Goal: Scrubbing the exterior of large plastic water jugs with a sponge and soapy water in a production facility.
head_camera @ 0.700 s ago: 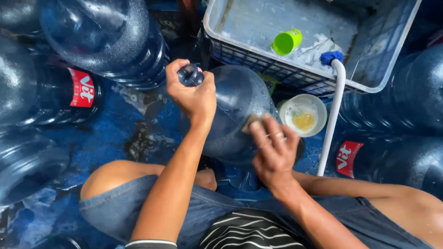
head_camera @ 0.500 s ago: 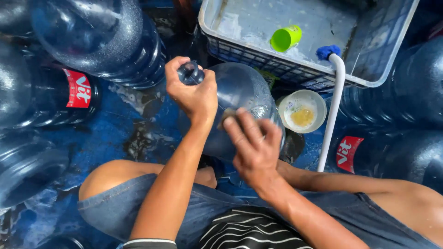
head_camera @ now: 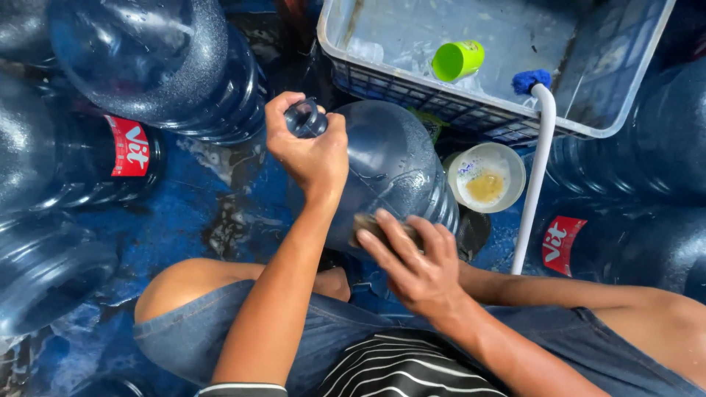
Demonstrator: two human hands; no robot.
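Note:
A large clear blue water jug (head_camera: pixel 390 158) lies tilted between my knees. My left hand (head_camera: pixel 309 151) is closed around the jug's neck, near its mouth. Lower down, my right hand (head_camera: pixel 415 265) presses a dark scrub pad (head_camera: pixel 365 223) flat against the jug's wet side. Most of the pad is hidden under my fingers.
A white plastic basket (head_camera: pixel 382 81) with a green cup (head_camera: pixel 457 60) stands behind the jug. A white bowl (head_camera: pixel 487 176) of yellowish liquid and a white-handled brush (head_camera: pixel 537 147) are at the right. More big jugs (head_camera: pixel 154 66) crowd the left and right (head_camera: pixel 625 242) on the wet blue floor.
My right hand has slid with the pad across the jug's side, first leftward, then a little lower. My left hand keeps its hold on the neck.

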